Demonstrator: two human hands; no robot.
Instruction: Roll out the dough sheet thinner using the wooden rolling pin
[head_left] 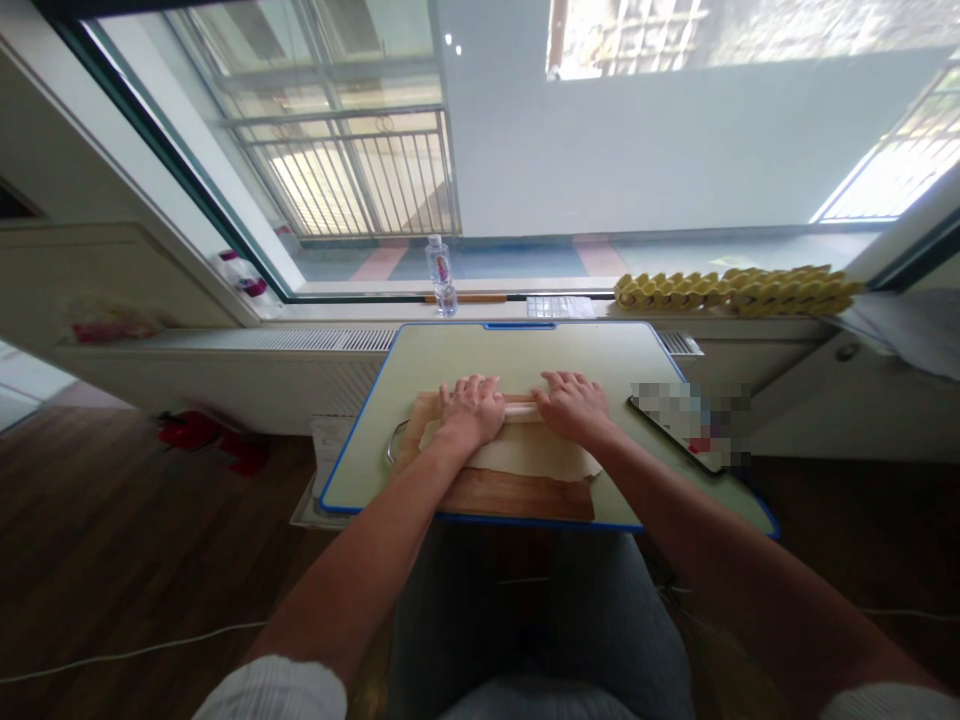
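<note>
L hand [472, 408] & R hand [574, 405] rest on rod [521, 409] over dough [529, 448] on board [517, 496], w/ device [675, 430] on tbl [525, 357] to R & bottle [441, 272] on sill [337, 312].

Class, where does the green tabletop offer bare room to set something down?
Free: the tabletop strip between the wooden board and far edge; also left, between the metal handle and left edge. Crowded: the board, with pale sheet, rod, left hand and right hand; rightward, right forearm and device.
</note>
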